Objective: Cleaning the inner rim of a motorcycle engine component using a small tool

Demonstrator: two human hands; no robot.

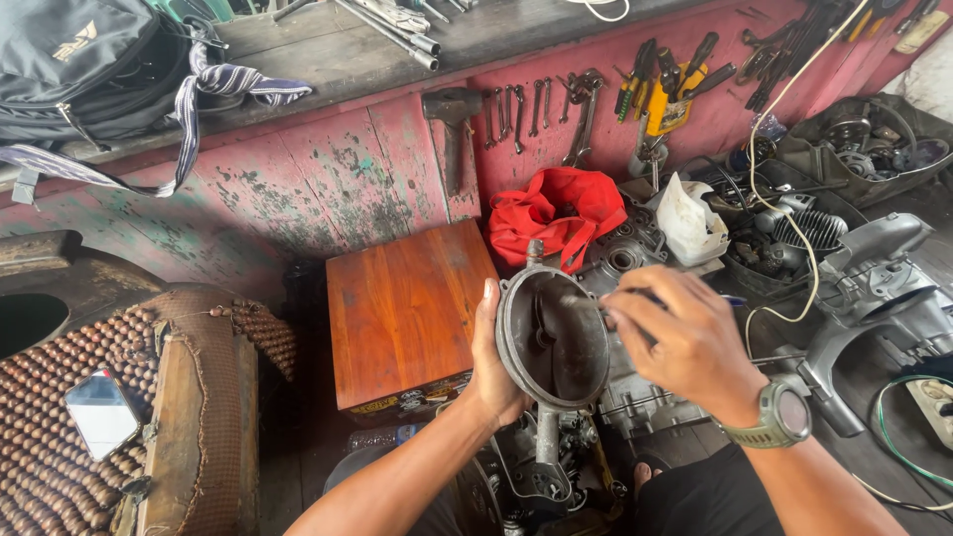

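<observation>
My left hand (488, 372) grips the left rim of a round, hollow metal engine housing (553, 337) and holds it upright in front of me, its dark inside facing the camera. My right hand (685, 333), with a green watch on the wrist, is at the housing's right rim, fingers pinched on a thin tool with a blue handle that barely shows. A stem of the housing (547, 447) points down toward engine parts below.
A wooden box (402, 308) stands just left of the housing. Behind lie a red cloth bag (556, 213), engine parts (794, 238) and wrenches hung on a red wall (541, 109). A phone (99, 412) rests on a beaded seat at left. Grey scooter bodywork (874, 288) sits at right.
</observation>
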